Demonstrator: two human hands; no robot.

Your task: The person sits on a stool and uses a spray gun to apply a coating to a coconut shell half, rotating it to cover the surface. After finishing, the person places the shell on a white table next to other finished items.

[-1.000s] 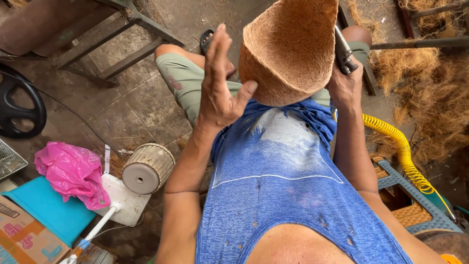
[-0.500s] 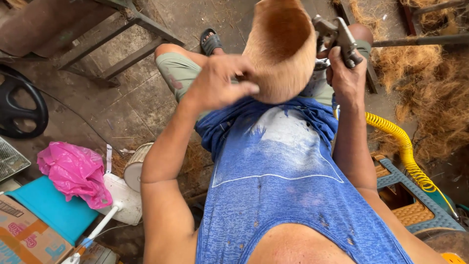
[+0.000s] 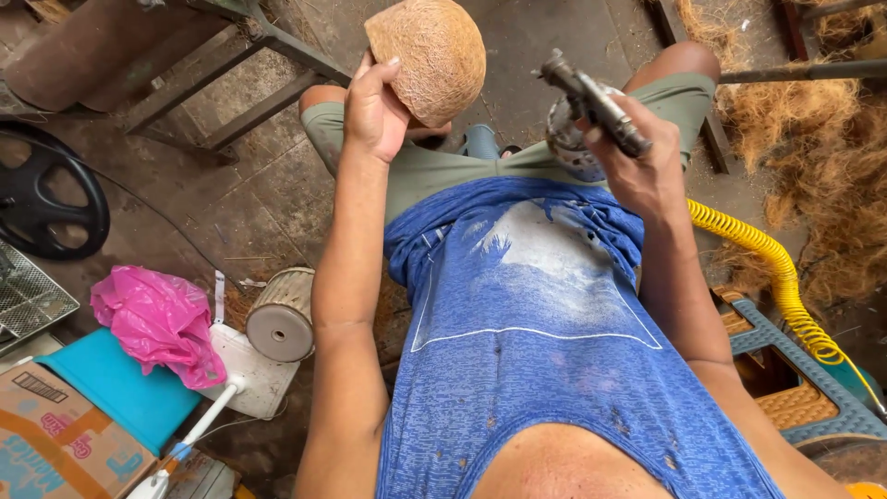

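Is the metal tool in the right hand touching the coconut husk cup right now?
Apart. The head view shows bare floor between the tool's tip and the husk cup, which the left hand holds up alone; the right hand grips the tool.

- coconut shell (image 3: 432, 57): brown, round, fibrous, held raised at the frame's top centre, its rounded side facing up.
- metal spray tool (image 3: 591, 103): dark, greyish, tilted diagonally, upper right of centre, just beside the shell.
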